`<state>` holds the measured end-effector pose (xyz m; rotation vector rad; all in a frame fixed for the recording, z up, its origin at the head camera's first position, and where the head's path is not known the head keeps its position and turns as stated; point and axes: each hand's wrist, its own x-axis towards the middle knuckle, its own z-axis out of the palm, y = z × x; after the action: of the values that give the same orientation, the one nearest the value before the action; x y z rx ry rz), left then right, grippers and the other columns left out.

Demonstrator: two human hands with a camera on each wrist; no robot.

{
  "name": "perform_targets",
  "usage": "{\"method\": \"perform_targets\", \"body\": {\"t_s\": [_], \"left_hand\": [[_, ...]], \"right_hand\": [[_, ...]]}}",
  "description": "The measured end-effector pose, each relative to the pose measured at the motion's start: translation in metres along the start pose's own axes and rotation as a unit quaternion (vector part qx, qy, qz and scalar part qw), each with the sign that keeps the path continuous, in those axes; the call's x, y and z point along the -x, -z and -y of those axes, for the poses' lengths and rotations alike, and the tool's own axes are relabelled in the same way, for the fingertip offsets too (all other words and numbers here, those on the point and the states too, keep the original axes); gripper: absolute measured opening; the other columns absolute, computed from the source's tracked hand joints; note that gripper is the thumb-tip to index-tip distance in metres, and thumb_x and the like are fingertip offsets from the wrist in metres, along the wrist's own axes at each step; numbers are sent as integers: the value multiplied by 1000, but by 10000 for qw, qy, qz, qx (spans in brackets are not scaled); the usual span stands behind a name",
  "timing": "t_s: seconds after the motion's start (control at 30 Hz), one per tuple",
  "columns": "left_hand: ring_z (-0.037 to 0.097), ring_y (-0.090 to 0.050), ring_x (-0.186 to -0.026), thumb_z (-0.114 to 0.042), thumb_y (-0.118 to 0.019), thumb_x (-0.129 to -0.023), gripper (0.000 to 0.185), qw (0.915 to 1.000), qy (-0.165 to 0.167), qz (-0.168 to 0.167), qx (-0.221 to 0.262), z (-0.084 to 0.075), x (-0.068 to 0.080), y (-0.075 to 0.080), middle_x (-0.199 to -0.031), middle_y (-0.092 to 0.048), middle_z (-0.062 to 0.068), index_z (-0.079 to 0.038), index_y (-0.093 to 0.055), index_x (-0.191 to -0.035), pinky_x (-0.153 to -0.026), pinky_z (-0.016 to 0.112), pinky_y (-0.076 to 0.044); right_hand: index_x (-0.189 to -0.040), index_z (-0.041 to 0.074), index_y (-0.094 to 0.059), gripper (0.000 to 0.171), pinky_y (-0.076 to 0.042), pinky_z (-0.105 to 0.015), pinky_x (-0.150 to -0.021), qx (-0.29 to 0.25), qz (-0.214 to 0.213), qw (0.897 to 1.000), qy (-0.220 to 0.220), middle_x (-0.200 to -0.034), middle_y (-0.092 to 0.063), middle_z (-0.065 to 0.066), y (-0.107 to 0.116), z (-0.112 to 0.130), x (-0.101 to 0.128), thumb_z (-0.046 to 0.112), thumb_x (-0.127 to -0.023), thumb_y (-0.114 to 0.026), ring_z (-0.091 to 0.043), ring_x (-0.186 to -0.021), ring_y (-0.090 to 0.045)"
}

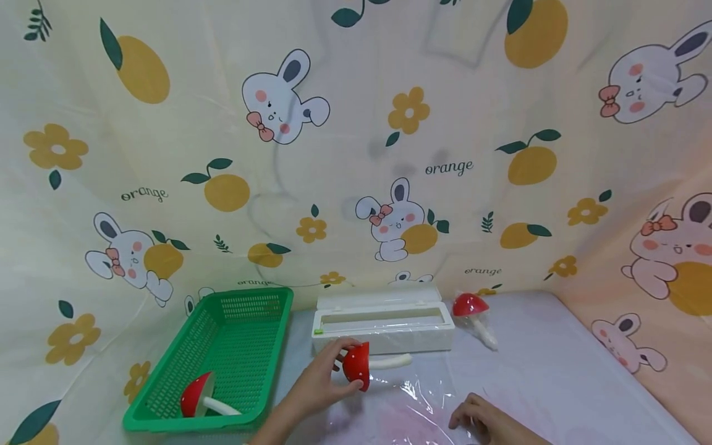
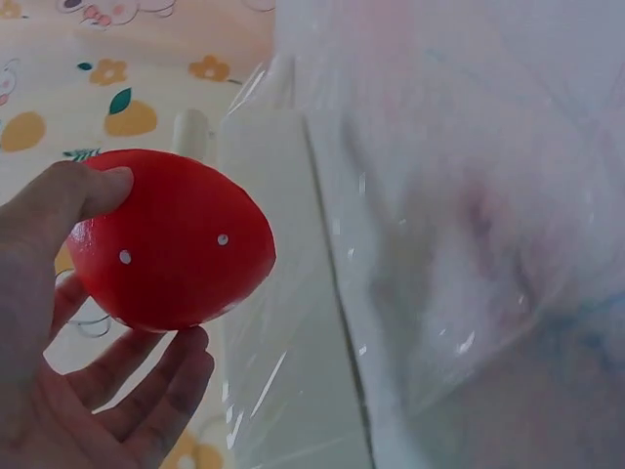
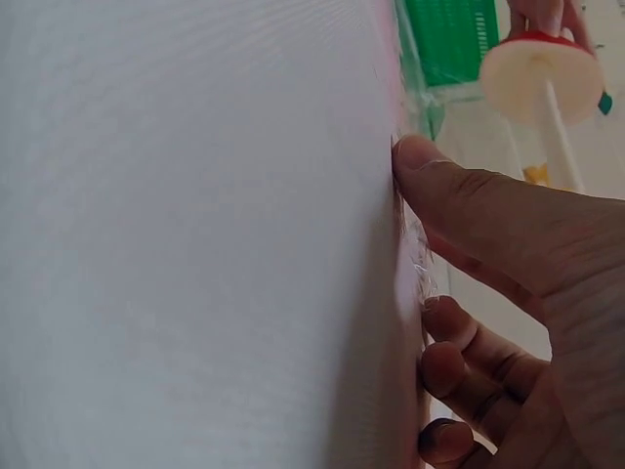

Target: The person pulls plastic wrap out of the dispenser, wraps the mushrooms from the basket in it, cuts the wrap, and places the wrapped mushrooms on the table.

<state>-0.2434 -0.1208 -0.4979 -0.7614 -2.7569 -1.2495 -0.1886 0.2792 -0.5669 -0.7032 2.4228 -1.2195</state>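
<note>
My left hand (image 1: 325, 380) grips a toy mushroom by its red, white-dotted cap (image 2: 181, 244), thumb on one side and fingers on the other. Its white stem (image 1: 390, 362) points right, over a glossy sheet of cling film (image 1: 414, 402). That film lies wrinkled on the table in front of a long white dispenser box (image 1: 384, 340) with its lid raised. Low on the right, my right hand (image 1: 489, 420) is down at the film's side. Thumb and index finger (image 3: 488, 274) pinch the film there, the other fingers curled against the surface.
A green plastic basket (image 1: 280, 352) stands on the left, with another red-capped mushroom (image 1: 194, 395) inside. Right of the box lies a mushroom wrapped in clear film (image 1: 473, 307). A patterned curtain (image 1: 356, 154) hangs behind the pale table (image 1: 556, 352).
</note>
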Motion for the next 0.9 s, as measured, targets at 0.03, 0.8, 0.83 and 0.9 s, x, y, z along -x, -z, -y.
{"method": "perform_targets", "body": {"t_s": [0.03,0.8,0.83,0.9], "left_hand": [[12,-60,-115,-29,-90,-87,69,9999,-79,49,-40,0,-1,-4,-137,-61,-7,-33,-54,-145,-94,38,-60],[16,-59,-125,-32,-97,-79,71,9921,-11,531,-1137,-1,-8,-51,-139,-59,-7,-38,-60,-139,-94,38,-61],[16,-59,-124,-34,-97,-78,70,9918,53,537,-1155,-2,-8,-52,-138,-59,-8,-39,-60,-138,-93,38,-62],[15,-59,-122,-35,-98,-77,70,9917,209,556,-1141,-3,-8,-53,-135,-59,-8,-41,-62,-136,-91,38,-62]], "right_hand": [[-120,23,-70,36,-52,-18,-75,6,-6,10000,22,-105,-54,-1,0,0,0,33,-90,-88,-9,-87,-53],[-122,26,-69,39,-51,-18,-74,51,-71,10000,25,-105,-55,2,-1,-6,-1,32,-89,-89,-8,-85,-53],[-121,25,-69,39,-51,-18,-74,68,-64,10000,6,-104,-55,2,-1,-6,-1,33,-89,-89,-8,-85,-53],[-121,25,-70,38,-50,-18,-73,98,-52,9999,11,-103,-54,2,0,-7,-1,33,-89,-89,-7,-84,-53]]}}
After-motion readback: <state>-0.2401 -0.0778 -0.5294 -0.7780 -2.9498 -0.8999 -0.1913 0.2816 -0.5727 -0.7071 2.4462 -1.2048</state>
